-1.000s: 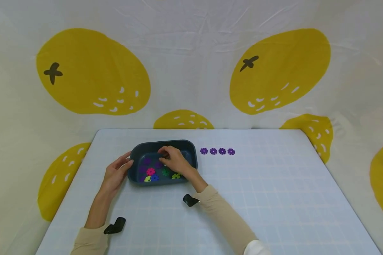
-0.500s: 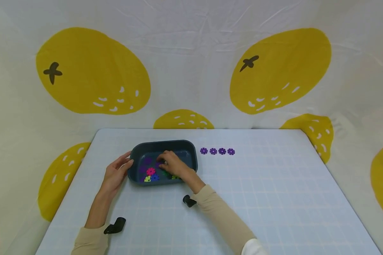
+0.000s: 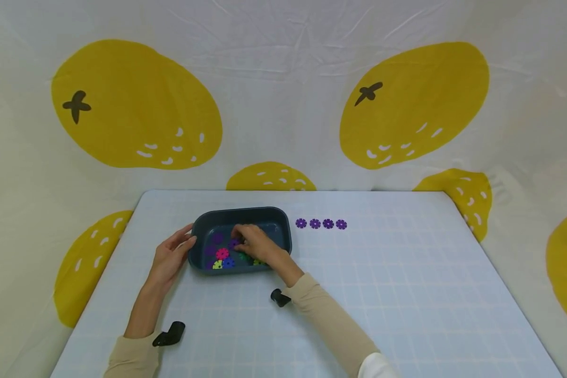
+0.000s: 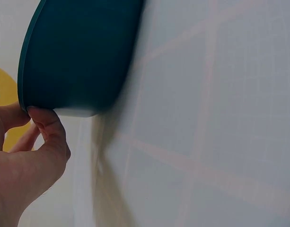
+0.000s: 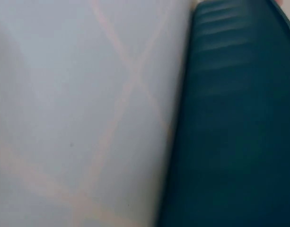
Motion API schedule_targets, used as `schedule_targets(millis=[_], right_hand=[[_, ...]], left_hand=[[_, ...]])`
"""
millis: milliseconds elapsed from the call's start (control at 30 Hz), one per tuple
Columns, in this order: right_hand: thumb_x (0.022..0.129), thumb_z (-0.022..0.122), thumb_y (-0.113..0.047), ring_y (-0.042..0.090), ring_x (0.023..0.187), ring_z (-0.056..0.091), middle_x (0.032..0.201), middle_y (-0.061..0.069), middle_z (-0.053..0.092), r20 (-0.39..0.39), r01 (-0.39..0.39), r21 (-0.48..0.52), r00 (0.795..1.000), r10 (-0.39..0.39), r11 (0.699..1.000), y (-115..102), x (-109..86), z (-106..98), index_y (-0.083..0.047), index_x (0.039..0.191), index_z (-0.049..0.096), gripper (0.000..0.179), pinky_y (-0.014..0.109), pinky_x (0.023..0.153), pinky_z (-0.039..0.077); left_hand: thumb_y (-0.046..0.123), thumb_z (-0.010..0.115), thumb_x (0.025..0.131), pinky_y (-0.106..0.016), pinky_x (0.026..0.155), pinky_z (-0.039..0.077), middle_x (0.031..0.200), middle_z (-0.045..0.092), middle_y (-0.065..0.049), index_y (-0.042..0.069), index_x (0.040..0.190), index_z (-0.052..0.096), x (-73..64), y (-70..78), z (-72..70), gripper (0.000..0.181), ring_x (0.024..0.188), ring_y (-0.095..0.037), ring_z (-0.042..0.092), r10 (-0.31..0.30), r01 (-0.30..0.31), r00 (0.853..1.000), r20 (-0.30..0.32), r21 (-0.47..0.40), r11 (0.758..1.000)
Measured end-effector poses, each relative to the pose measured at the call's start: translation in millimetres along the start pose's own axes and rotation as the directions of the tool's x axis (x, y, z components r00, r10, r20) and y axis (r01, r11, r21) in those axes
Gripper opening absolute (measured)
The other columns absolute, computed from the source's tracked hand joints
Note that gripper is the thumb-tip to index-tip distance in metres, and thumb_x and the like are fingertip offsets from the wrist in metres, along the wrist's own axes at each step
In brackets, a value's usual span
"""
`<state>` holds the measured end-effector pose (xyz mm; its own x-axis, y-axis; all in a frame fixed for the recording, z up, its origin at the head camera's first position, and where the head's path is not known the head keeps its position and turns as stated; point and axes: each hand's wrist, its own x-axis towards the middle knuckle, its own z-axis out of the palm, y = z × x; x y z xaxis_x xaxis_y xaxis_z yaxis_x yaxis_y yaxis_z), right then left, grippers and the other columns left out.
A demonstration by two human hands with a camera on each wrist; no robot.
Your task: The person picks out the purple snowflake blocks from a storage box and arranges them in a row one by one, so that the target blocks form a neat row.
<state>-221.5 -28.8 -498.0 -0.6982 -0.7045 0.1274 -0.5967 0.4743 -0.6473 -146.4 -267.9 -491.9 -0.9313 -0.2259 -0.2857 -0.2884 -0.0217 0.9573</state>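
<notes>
Discs, flower-shaped, assorted. Probably thin plastic: very light, stiff, unlikely to break, perhaps a little slippery. Best taken by the notched edge, between thumb and one fingertip; those lying flat may need tipping up first.

Location: several purple discs [image 3: 218, 238] inside the tray [image 3: 276, 231], toward its left and middle; with them a pink disc [image 3: 222, 253], a pale yellow disc [image 3: 218, 264], a blue disc [image 3: 229, 262], plus green and yellow-green pieces partly covered by the right hand [image 3: 257, 244]. Outside, just right of the tray, a row of four purple discs [image 3: 328, 223], flat and evenly spaced.

Appearance: round, petalled by slots around the rim; strong, plain colours.

Tray: one, dark blue-green, oblong, rounded corners, on the desk [image 3: 406, 289]. Looks like rigid, smooth plastic, light enough to slide; the rim at a short end should give a secure hold.

Hands: two. Left hand [image 3: 167, 258] holds the tray's left end at the rim, thumb bent. Right hand inside the tray, fingers curved down beside a purple disc; whether it pinches one cannot be told.
</notes>
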Motion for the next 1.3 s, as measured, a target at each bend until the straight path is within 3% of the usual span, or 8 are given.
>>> schedule_targets(millis=[233,467,633,933,1100,1300], right_hand=[[0.100,0.065,-0.002,0.018,0.096,0.065,0.108,0.011,0.071,-0.096,0.027,0.045,0.995,-0.023,0.999,0,-9.4,-8,-0.001,0.113,0.071,0.014,0.025,0.088,0.052],[0.099,0.065,0.002,0.023,0.092,0.065,0.106,0.015,0.069,-0.176,0.058,0.069,0.983,-0.045,0.996,4,-18.9,-21,0.003,0.114,0.070,0.016,0.026,0.084,0.054],[0.096,0.068,0.004,0.024,0.093,0.064,0.106,0.016,0.068,-0.234,0.094,0.041,0.969,-0.082,0.995,9,-25.3,-27,0.004,0.114,0.070,0.018,0.029,0.085,0.054],[0.097,0.068,0.003,0.025,0.098,0.065,0.106,0.014,0.064,-0.360,0.149,0.013,0.923,-0.134,0.989,16,-34.3,-34,0.004,0.114,0.072,0.018,0.031,0.088,0.055],[0.100,0.065,0.000,0.025,0.098,0.065,0.107,0.013,0.063,-0.406,0.144,0.070,0.908,-0.104,0.987,20,-40.0,-40,0.003,0.116,0.073,0.018,0.031,0.088,0.055],[0.101,0.064,-0.004,0.024,0.098,0.064,0.106,0.013,0.060,-0.447,0.088,0.178,0.895,0.001,0.980,30,-46.9,-46,0.000,0.119,0.073,0.020,0.031,0.090,0.055]], left_hand=[[0.026,0.069,0.101,-0.014,0.084,0.045,0.128,0.051,0.003,0.015,0.156,0.046,0.6,-0.3,0.0,0.061,0.109,-0.005,0.049,0.001,-0.001,1.000,0.017,0.009,1.000],[0.030,0.070,0.100,-0.014,0.083,0.045,0.132,0.050,0.001,0.017,0.154,0.050,-1.4,-1.3,1.0,0.059,0.110,-0.008,0.049,-0.010,0.011,1.000,-0.009,0.032,0.999],[0.029,0.070,0.100,-0.014,0.083,0.045,0.130,0.051,0.002,0.017,0.154,0.050,-2.1,-1.3,1.6,0.058,0.110,-0.009,0.048,-0.008,0.009,1.000,-0.011,0.021,1.000],[0.029,0.070,0.101,-0.013,0.084,0.045,0.128,0.052,0.003,0.017,0.154,0.050,-1.4,-1.2,2.4,0.058,0.111,-0.009,0.048,-0.006,0.006,1.000,-0.013,0.024,1.000],[0.029,0.070,0.100,-0.013,0.085,0.045,0.131,0.051,0.001,0.017,0.154,0.050,-0.8,-1.3,2.6,0.059,0.114,-0.010,0.047,-0.006,0.006,1.000,-0.010,0.024,1.000],[0.030,0.070,0.100,-0.013,0.085,0.045,0.131,0.051,0.001,0.017,0.154,0.050,-0.2,-0.9,1.8,0.059,0.114,-0.010,0.047,-0.004,0.005,1.000,-0.019,0.026,1.000]])
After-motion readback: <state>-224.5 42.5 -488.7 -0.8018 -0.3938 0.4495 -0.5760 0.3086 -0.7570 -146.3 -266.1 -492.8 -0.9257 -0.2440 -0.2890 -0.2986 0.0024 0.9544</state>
